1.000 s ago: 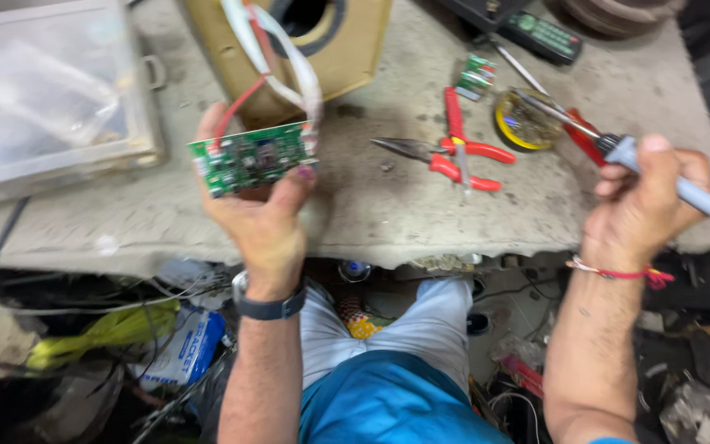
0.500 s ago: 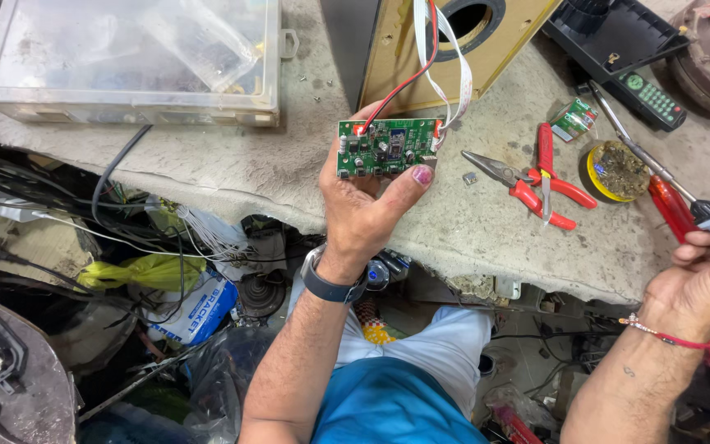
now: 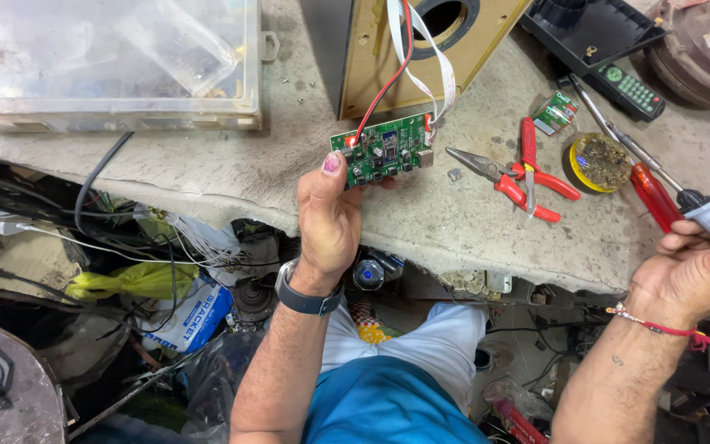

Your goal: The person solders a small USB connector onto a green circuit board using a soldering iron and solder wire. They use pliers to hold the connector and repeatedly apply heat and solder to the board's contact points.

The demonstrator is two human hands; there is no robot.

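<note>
Left hand pinches the green circuit board by its lower edge, lifted over the bench, component side up. Right hand, well to the board's right, is closed around a soldering iron with its tip away from the board: no joint in progress. Red and white wires tether the board to the wooden speaker box behind it. Red pliers lie right of the board, a solder tin and remote beyond; a clear plastic case sits to its far left.

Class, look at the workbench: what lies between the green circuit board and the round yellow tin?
In the head view, red-handled pliers lie between the green circuit board and the round yellow tin.
</note>
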